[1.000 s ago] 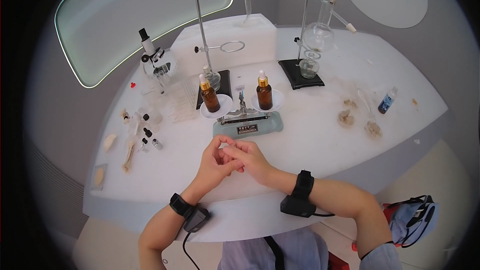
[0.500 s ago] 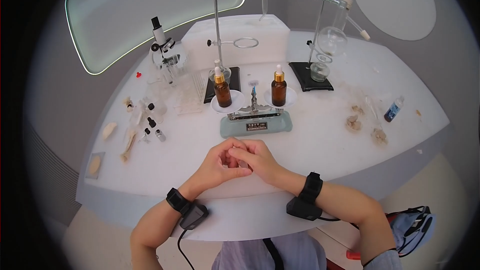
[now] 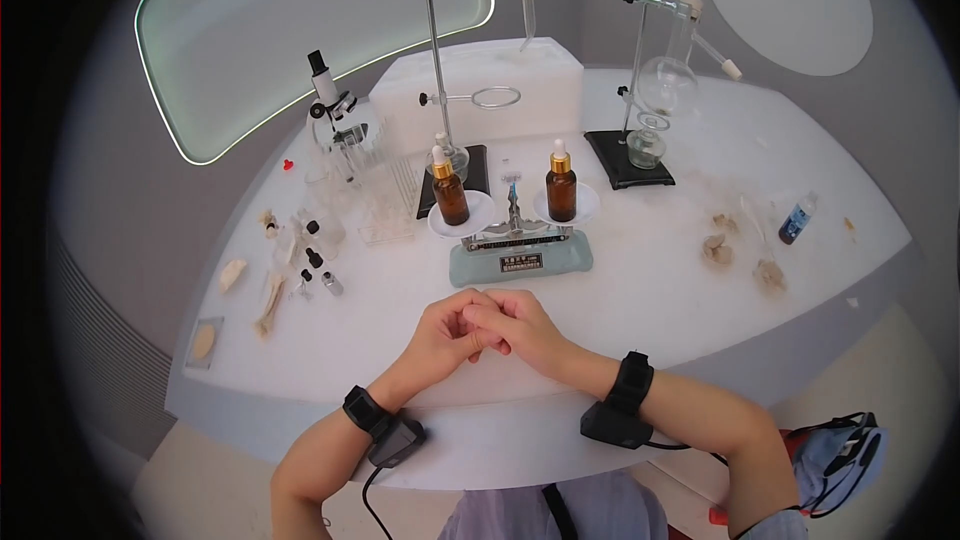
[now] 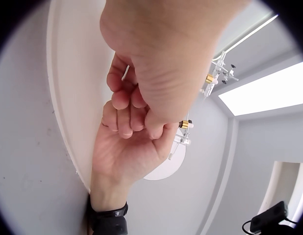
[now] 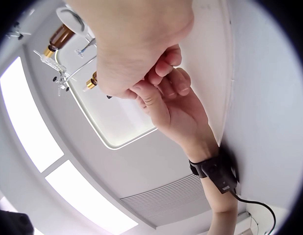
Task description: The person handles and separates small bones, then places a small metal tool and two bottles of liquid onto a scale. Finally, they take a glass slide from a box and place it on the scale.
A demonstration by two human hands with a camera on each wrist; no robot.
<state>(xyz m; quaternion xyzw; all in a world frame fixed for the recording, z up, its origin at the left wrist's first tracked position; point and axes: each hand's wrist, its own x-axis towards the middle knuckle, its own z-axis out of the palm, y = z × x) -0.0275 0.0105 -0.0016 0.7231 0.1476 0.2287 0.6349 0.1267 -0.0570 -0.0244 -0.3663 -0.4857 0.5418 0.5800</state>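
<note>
My left hand (image 3: 448, 337) and right hand (image 3: 527, 332) rest together at the front of the table, fingers loosely curled and touching each other, with no object showing between them. In the left wrist view the fingertips of both hands (image 4: 124, 120) meet. Just beyond them stands a pale green balance scale (image 3: 520, 262). A brown dropper bottle (image 3: 452, 202) with gold collar and white bulb stands on its left pan (image 3: 470, 224), and a matching dropper bottle (image 3: 562, 195) on its right pan (image 3: 585, 204).
Behind the scale are a ring stand (image 3: 436, 50) and a stand with a round flask (image 3: 668, 85). A microscope (image 3: 328, 90) is back left; several small bottles (image 3: 314, 258) lie nearer. A blue-labelled bottle (image 3: 797, 220) stands right, beside tan clumps (image 3: 717, 249).
The head view has shifted, so the table things sit farther right in it. The hands stay together, with small finger and thumb movements; the scale and bottles keep their places.
</note>
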